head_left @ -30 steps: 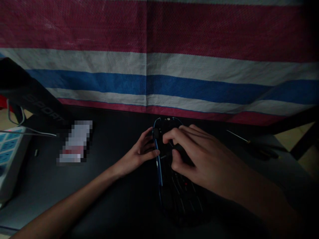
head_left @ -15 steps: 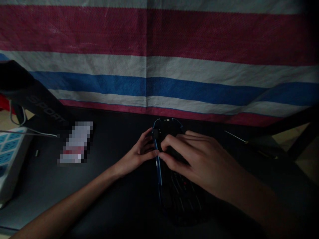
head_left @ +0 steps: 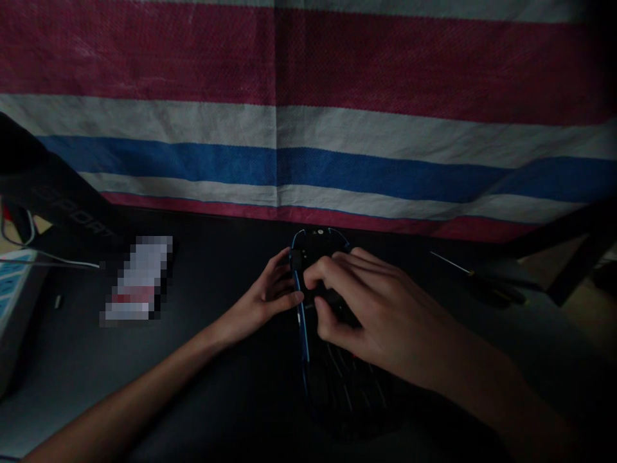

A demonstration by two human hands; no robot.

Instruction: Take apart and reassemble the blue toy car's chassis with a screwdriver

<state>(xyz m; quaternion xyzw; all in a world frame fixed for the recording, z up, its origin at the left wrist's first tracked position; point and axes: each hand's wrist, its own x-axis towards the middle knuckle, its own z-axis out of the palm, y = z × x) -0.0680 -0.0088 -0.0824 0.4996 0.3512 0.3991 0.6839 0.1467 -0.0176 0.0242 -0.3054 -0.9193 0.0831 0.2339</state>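
A black toy car with blue edges (head_left: pixel 303 334) lies on the dark table, apparently with its underside up; dimness hides much of its detail. My left hand (head_left: pixel 270 292) grips its left side, thumb on the near edge and fingers along the flank. Over the car's middle is my right hand (head_left: pixel 371 289), its fingers bent. Between its thumb and index finger there is a gap, and I see nothing held there. The right hand covers much of the car's right side.
A screwdriver (head_left: pixel 496 290) lies to the right. Left of my hands is a pixelated flat item (head_left: pixel 139 276), with a tiny cylinder (head_left: pixel 58 301) beyond it. A white power strip (head_left: pixel 24 308) and a dark "SPORT" post (head_left: pixel 67 199) stand far left. Striped sheeting (head_left: pixel 308 167) hangs behind.
My right thumb and index finger have parted, and the thumb has drawn back to the right. The left hand keeps its hold. The whole view has shifted slightly.
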